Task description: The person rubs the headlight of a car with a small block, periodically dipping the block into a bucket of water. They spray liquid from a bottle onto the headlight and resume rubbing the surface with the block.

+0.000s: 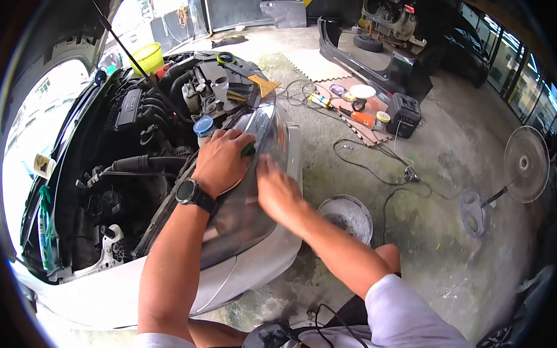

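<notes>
My left hand (220, 161), with a black watch on the wrist, rests on top of the car's headlight (240, 209), fingers curled over a small green thing (248, 149) at the lens's upper edge. My right hand (277, 189) is pressed flat on the headlight lens just to the right, blurred by motion; whether it holds anything under the palm I cannot tell. The white car's bonnet is up and the engine bay (138, 144) lies open to the left.
A round basin (349, 216) sits on the concrete floor by the bumper. Cables, a black box (403, 114), bottles and a polishing pad lie on a mat beyond. A standing fan (524, 164) is at right. A yellow bucket (147, 58) sits by the engine bay.
</notes>
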The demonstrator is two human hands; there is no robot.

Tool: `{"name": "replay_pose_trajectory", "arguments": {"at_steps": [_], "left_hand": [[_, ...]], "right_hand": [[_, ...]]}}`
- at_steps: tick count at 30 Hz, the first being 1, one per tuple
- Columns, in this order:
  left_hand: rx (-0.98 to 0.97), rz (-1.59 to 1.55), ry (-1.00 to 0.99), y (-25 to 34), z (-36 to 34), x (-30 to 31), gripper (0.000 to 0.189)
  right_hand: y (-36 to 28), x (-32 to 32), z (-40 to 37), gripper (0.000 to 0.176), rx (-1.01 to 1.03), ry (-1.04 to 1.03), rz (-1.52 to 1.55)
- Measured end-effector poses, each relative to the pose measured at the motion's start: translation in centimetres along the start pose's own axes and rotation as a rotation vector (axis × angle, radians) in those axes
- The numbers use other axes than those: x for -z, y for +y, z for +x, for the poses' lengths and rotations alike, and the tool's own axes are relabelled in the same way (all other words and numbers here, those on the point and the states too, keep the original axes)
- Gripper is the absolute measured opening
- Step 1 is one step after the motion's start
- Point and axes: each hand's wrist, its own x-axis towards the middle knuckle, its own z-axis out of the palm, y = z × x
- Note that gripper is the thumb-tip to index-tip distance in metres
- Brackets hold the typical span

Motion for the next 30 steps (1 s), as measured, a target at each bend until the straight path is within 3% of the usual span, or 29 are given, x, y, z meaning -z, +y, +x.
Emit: {"name": "replay_pose_trajectory", "arguments": {"at_steps": [3, 7, 13, 17, 19, 22, 26, 30], "left_hand": [[0.008, -0.005, -0.018, 0.2, 0.0, 0.3, 0.037], [0.021, -0.034, -0.014, 0.2, 0.1, 0.3, 0.037], [0.017, -0.021, -0.002, -0.1, -0.5, -0.1, 0.038], [0.002, -0.023, 0.005, 0.2, 0.1, 0.2, 0.038], [0.012, -0.028, -0.003, 0.1, 0.0, 0.1, 0.037], [0.024, -0.01, -0.017, 0.1, 0.0, 0.0, 0.038], [0.013, -0.008, -0.009, 0.3, 0.0, 0.1, 0.038], [0.014, -0.001, -0.015, 0.4, 0.0, 0.4, 0.039]], "right_hand": [[-1.2, -0.1, -2.1, 0.051, 0.106, 0.075, -0.05], [0.7, -0.2, 1.2, 0.053, 0.002, 0.018, 0.011], [-1.3, -0.1, -2.2, 0.056, 0.105, 0.024, -0.009], [2.5, -1.6, 2.3, 0.053, -0.092, 0.019, 0.056], [1.4, -1.4, 1.3, 0.053, -0.084, 0.037, 0.015], [-0.4, -1.8, -2.2, 0.056, 0.1, 0.167, -0.023], [3.4, -1.5, 1.9, 0.051, -0.075, 0.009, 0.106], [2.3, -0.6, 0.8, 0.054, -0.062, -0.028, 0.066]]}}
